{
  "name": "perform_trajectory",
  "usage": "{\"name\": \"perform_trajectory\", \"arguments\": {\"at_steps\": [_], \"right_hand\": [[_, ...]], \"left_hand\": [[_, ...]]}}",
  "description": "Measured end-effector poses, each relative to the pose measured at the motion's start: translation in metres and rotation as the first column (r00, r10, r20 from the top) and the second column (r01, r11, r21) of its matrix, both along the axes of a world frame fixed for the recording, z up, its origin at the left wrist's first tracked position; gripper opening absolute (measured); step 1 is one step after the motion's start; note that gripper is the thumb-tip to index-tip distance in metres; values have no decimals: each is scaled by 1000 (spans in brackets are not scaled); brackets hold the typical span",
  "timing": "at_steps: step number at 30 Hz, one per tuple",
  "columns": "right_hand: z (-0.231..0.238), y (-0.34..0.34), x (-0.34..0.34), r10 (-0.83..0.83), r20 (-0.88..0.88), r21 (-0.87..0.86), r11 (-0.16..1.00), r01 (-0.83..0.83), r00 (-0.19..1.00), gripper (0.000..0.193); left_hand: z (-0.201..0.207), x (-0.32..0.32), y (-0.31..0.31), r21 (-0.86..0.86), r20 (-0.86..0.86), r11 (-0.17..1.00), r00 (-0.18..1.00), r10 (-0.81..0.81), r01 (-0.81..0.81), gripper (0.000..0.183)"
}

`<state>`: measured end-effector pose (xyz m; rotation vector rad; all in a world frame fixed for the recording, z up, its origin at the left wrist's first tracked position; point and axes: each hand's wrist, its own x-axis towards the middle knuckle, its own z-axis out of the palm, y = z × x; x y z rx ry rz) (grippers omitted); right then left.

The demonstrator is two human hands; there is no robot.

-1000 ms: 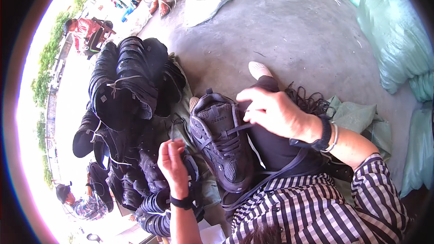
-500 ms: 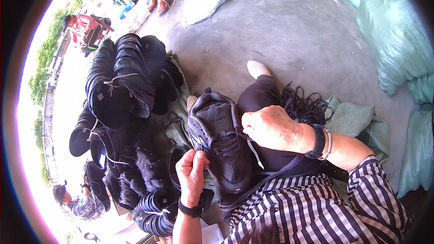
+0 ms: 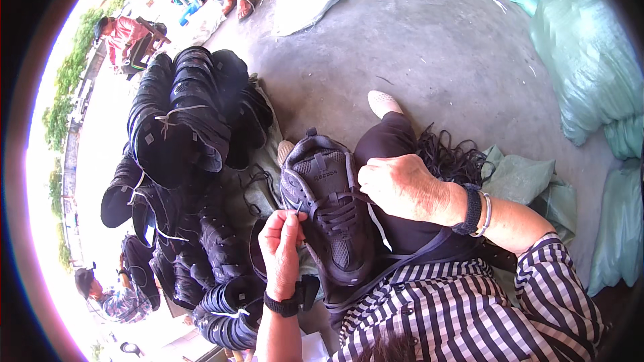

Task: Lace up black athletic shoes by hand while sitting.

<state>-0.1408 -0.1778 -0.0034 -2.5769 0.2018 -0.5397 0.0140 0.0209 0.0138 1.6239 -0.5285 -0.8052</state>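
Observation:
A black lace-up sneaker [image 3: 335, 228] rests on my lap, toe toward me, its tongue [image 3: 325, 167] standing up at the far end. Dark laces [image 3: 337, 213] cross its middle eyelets. My right hand [image 3: 409, 188] is closed at the shoe's right side, pinching the dark shoelace drawn out from the upper rows. At the left edge, my left hand [image 3: 282, 245] has thumb and forefinger pressed together, with a small thin thing poking out above them, too small to name. A pale strip [image 3: 379, 228] hangs beside the shoe, below my right hand.
Tied stacks of black shoe uppers [image 3: 191, 121] are piled at my left. A bundle of dark laces [image 3: 449, 154] lies beyond my right hand, near a green sheet [image 3: 516, 177]. Large pale-green sacks [image 3: 583, 60] stand far right. Other people [image 3: 127, 40] sit at the left.
My left hand has risen slightly along the shoe's edge, and a thin tip now shows above its fingers. My right hand has hardly moved.

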Motion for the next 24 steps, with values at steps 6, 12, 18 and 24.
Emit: {"name": "perform_trajectory", "arguments": {"at_steps": [6, 12, 18, 24], "right_hand": [[0, -3, -1, 35, 4, -1, 999, -35, 999, 11], [-3, 1, 4, -35, -38, -64, 997, 33, 999, 12], [7, 5, 5, 12, -41, 22, 1000, -11, 999, 11], [13, -6, -1, 114, -108, 239, 967, -86, 988, 8]], "left_hand": [[-12, 5, 4, -71, -179, 997, 984, 10, -23, 18], [-20, 7, 2, -102, -225, 994, 974, 7, -31, 19], [-13, 7, 8, -92, -185, 996, 983, -7, -10, 17], [7, 3, -8, 36, 131, 997, 989, -72, 68, 15]]}}
